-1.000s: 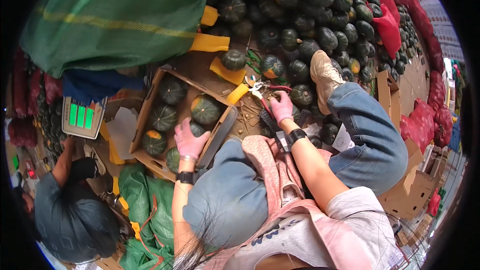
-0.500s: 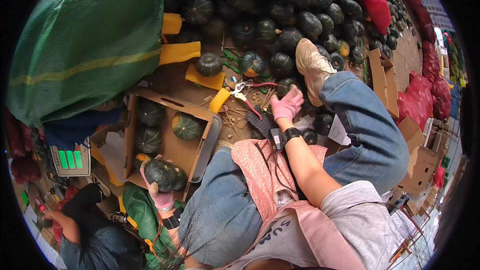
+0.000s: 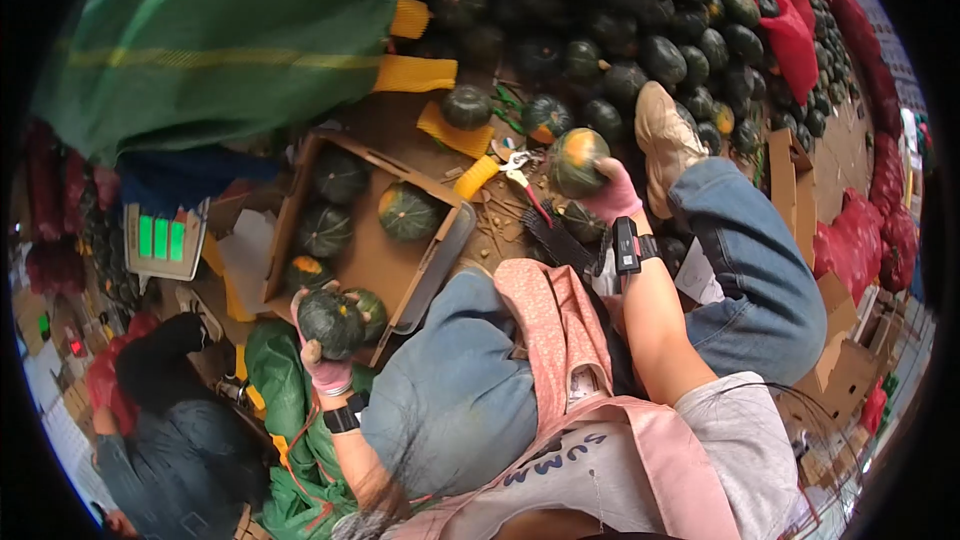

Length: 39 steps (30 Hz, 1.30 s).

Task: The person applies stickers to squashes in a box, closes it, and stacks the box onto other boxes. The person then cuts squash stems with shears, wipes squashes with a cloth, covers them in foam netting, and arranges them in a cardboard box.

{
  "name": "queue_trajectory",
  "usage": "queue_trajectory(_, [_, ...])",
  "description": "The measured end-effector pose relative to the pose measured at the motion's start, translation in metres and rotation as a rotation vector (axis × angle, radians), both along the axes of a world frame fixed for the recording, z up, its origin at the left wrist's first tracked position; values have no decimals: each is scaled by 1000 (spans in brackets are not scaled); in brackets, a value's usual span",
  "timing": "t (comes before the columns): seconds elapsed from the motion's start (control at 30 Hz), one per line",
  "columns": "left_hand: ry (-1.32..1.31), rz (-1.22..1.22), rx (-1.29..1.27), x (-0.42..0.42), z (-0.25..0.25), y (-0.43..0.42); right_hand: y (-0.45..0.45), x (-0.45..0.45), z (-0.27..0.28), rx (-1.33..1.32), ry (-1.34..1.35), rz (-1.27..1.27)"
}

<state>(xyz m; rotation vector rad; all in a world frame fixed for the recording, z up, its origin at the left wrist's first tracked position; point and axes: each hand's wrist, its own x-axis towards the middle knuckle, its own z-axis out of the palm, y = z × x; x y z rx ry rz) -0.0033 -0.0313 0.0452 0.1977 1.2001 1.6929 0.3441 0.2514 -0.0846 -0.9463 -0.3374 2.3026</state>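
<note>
My left hand [image 3: 326,368], in a pink glove, is wrapped round a dark green kabocha squash [image 3: 330,324] at the near corner of an open cardboard box [image 3: 432,275]. Inside the box lie several more squashes, among them a striped one [image 3: 407,211]. My right hand [image 3: 616,196], gloved in pink too, grips a green squash with an orange patch [image 3: 577,162] above the floor. Just left of that squash, red-handled pruning shears [image 3: 516,162] lie on the floor, partly hidden. A black glove-like cloth [image 3: 556,242] is below my right hand.
A large heap of squashes [image 3: 640,25] fills the far side. A green sack [image 3: 230,30] bulges at upper left, above a scale with a lit green display [image 3: 165,238]. Another person [image 3: 185,450] is at lower left. Yellow foam nets [image 3: 415,74] lie about.
My right hand was open and is now closed on a green-and-orange squash, lifted off the floor. My left hand still holds its squash by the box. The view has shifted.
</note>
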Motion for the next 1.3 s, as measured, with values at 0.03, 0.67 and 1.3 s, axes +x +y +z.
queue_trajectory(0.03, [-5,-1,15,1,1,-1,-5,-14,10,2,223,26])
queue_trajectory(0.67, [-50,465,89,21,16,-113,-105,-262,12,1176,-429,1294])
queue_trajectory(1.3, [386,37,136,-13,29,-14,-29,-177,163,610,29,976])
